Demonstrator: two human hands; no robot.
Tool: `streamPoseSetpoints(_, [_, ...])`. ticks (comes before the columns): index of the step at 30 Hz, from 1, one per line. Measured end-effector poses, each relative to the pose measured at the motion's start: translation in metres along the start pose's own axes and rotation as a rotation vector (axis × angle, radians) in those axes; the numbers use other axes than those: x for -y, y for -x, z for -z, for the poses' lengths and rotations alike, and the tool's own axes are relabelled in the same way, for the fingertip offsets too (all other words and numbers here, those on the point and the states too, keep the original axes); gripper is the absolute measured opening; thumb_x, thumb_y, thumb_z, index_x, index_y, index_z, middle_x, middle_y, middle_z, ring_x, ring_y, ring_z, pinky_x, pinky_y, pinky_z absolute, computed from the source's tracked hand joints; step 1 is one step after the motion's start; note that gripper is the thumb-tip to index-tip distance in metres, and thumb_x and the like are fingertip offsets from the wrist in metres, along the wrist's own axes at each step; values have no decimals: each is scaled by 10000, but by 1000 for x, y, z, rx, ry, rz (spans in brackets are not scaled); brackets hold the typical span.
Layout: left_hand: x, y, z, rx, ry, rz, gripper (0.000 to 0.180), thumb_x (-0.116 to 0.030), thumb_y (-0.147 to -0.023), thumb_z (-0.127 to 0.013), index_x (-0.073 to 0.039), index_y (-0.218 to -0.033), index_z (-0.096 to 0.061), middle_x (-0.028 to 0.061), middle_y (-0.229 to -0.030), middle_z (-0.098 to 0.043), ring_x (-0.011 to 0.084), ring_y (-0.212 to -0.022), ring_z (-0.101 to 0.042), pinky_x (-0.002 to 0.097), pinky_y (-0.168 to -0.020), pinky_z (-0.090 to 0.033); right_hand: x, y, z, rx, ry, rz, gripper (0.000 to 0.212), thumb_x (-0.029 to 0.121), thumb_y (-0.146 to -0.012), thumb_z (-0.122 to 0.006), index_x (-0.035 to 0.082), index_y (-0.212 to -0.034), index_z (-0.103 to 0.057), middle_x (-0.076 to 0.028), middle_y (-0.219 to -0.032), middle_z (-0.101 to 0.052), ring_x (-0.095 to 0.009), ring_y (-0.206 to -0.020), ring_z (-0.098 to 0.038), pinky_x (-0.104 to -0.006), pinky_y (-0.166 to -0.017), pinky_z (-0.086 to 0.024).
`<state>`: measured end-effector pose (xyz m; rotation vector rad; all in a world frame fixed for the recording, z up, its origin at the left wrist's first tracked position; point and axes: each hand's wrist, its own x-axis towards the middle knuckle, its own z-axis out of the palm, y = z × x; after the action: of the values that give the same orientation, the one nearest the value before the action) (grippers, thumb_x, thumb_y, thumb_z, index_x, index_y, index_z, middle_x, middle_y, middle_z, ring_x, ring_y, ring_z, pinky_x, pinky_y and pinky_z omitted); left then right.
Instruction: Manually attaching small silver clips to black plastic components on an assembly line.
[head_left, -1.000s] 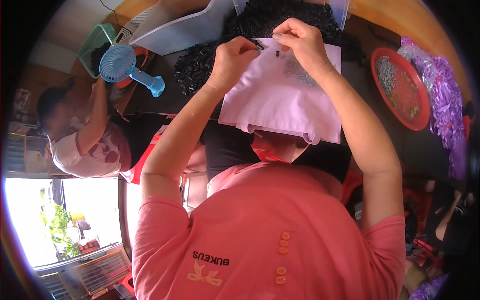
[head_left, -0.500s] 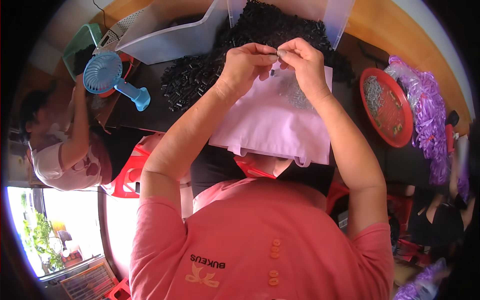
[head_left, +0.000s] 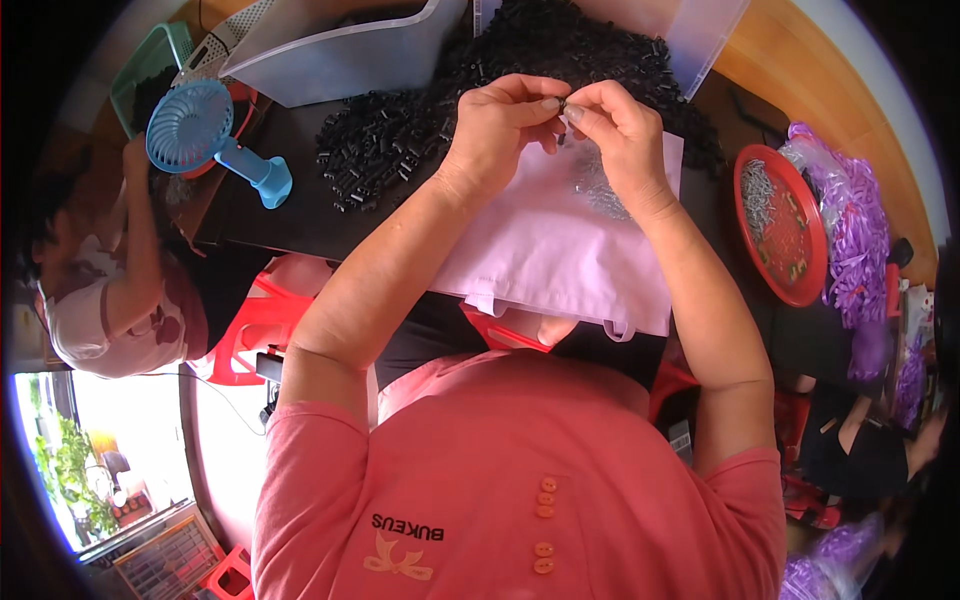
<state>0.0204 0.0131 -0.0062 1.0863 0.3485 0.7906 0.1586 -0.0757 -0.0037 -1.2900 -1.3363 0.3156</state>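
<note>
Above a pink cloth bag (head_left: pixel 570 262), both my hands meet fingertip to fingertip. My left hand (head_left: pixel 500 128) is closed in a pinch, its thumb and forefinger on a small dark piece (head_left: pixel 562 104). On the same piece, the thumb and forefinger of my right hand (head_left: pixel 622 135) are also pressed together. The piece is too small to show its exact kind. Beneath my right hand, small silvery metal parts (head_left: pixel 598 198) lie on the bag. Just beyond my hands spreads a heap of short black cylindrical pieces (head_left: pixel 375 150).
Clear plastic bins (head_left: pixel 350 60) flank the heap. A blue handheld fan (head_left: pixel 195 130) stands at the left, near a co-worker (head_left: pixel 120 290). On the right are a red tray (head_left: pixel 818 245) holding metal parts and a bundle of purple ribbons (head_left: pixel 860 230). Another person sits at far right.
A dark piece now shows between my fingertips, where it was barely visible before. My hands stay together over the bag. The whole view has shifted slightly.
</note>
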Motion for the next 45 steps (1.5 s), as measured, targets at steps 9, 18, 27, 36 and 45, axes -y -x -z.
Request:
streamPoseSetpoints(9, [8, 1, -1, -11, -727, -447, 348, 47, -815, -638, -40, -1151, -607, 68, -794, -630, 146, -696, -622, 299, -617, -510, -8, -8, 11, 71, 248, 145, 59, 27, -866, -639, 6, -911, -606, -82, -780, -672, -169, -692, -641, -286, -634, -506])
streamPoseSetpoints(18, [11, 3, -3, 50, -991, -631, 463, 59, -810, -670, -75, -1239, -558, 70, -803, -628, 166, -717, -614, 291, -677, -515, -2, -8, 15, 121, 529, 364, 80, 13, -853, -611, 17, -923, -573, -124, -849, -678, -294, -774, -676, -350, -672, -534])
streamPoseSetpoints(27, [10, 2, -3, 96, -945, -586, 484, 99, -813, -659, -52, -1257, -541, 103, -909, -682, 194, -880, -691, 303, -801, -563, 2, -9, 16, 155, 712, 593, 154, -12, -772, -586, 38, -916, -561, -95, -827, -635, -298, -699, -656, -389, -596, -524])
streamPoseSetpoints(36, [1, 6, -5, 123, -814, -457, 505, 96, -807, -643, -58, -1278, -543, 74, -925, -676, 155, -841, -668, 267, -701, -557, 4, -11, 22, 191, 747, 591, 195, -25, -749, -602, 43, -924, -551, -94, -831, -630, -306, -705, -655, -398, -612, -526])
streamPoseSetpoints(45, [-10, 6, -3, 135, -351, -162, 473, 84, -796, -638, 32, -1256, -543, 101, -918, -655, 172, -743, -644, 270, -547, -525, 9, -8, 20, 188, 639, 523, 139, -20, -801, -590, 48, -913, -541, -87, -833, -634, -301, -723, -659, -400, -613, -515])
